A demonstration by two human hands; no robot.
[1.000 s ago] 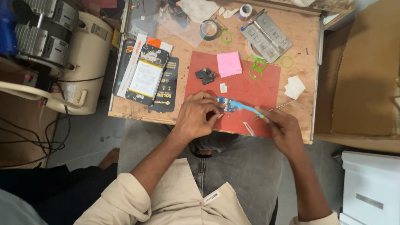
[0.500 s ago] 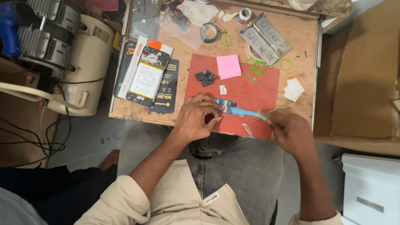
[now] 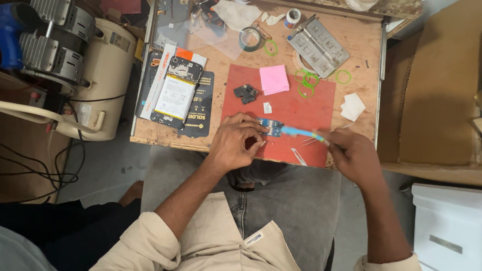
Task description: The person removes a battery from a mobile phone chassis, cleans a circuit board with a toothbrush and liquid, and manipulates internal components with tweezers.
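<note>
**A:** Where are your hands against the red mat [image 3: 305, 109]?

**B:** Both sit at the mat's near edge. Your left hand [image 3: 234, 144] is at its near left corner, fingers curled in, tips pinched on a small blue circuit board [image 3: 270, 126] that lies on the mat. Your right hand [image 3: 352, 155] is at the near right corner, fingers closed round a light-blue tool [image 3: 303, 134], a brush by the look of it, though the head is too blurred to be sure. The tool's tip reaches left to the board's right end.

**A:** So the board is down on the mat, not lifted?

**B:** It appears flat on the mat or just above it; you cannot tell which from this height. Your left fingertips touch its left end.

**A:** What else is on the mat?

**B:** A pink sticky pad [image 3: 273, 78] at the far side, a small dark part [image 3: 245, 93] left of centre, a tiny white chip [image 3: 267, 107] just past the board, and tweezers [image 3: 299, 156] at the near edge between your hands. Green rubber bands [image 3: 307, 80] overlap the far right corner.

**A:** And off the mat?

**B:** Left of it, an opened phone [image 3: 176, 91] lies back-up on a dark card. Beyond the far right corner sits a grey metal jig [image 3: 318, 46]; right of the mat, white paper squares [image 3: 352, 107].
</note>
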